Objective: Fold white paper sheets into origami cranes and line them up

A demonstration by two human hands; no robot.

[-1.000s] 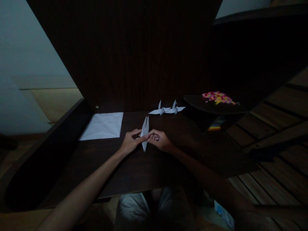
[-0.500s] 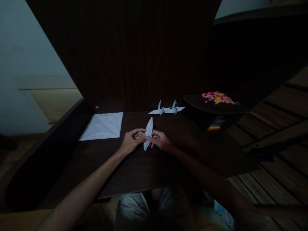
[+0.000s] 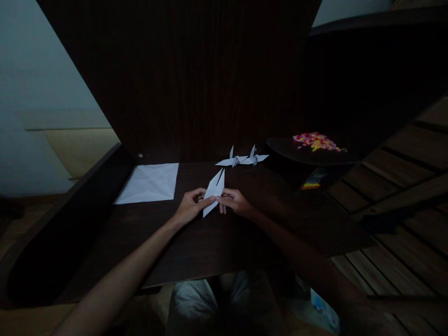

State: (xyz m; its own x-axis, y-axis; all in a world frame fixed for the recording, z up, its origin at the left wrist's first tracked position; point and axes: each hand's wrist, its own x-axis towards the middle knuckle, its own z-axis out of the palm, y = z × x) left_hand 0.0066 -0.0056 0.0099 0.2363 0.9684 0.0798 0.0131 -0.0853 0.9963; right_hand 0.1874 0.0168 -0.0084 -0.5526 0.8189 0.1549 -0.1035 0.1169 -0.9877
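Between both hands, above the dark desk, is a folded white origami paper (image 3: pixel 213 185), kite-shaped, with a slit running down from its far tip. My left hand (image 3: pixel 193 204) is closed on its left side, thumb lying across the near part. My right hand (image 3: pixel 235 203) pinches the right side, its thumb almost meeting the left thumb. Fingers behind the paper are partly hidden. Beyond the hands, two finished paper cranes, a left crane (image 3: pixel 232 160) and a right crane (image 3: pixel 255 158), stand side by side near the back panel.
A creased white paper sheet (image 3: pixel 149 183) lies flat on the desk at left. To the right, a small raised shelf (image 3: pixel 280 147) bears a pile of colourful small pieces (image 3: pixel 317 141). A rainbow-striped item (image 3: pixel 311 183) sits under it. A raised side panel (image 3: pixel 70 219) bounds the left.
The folded paper has opened from a narrow shape into a wider one, showing the slit at its tip. My left thumb has moved across its face.
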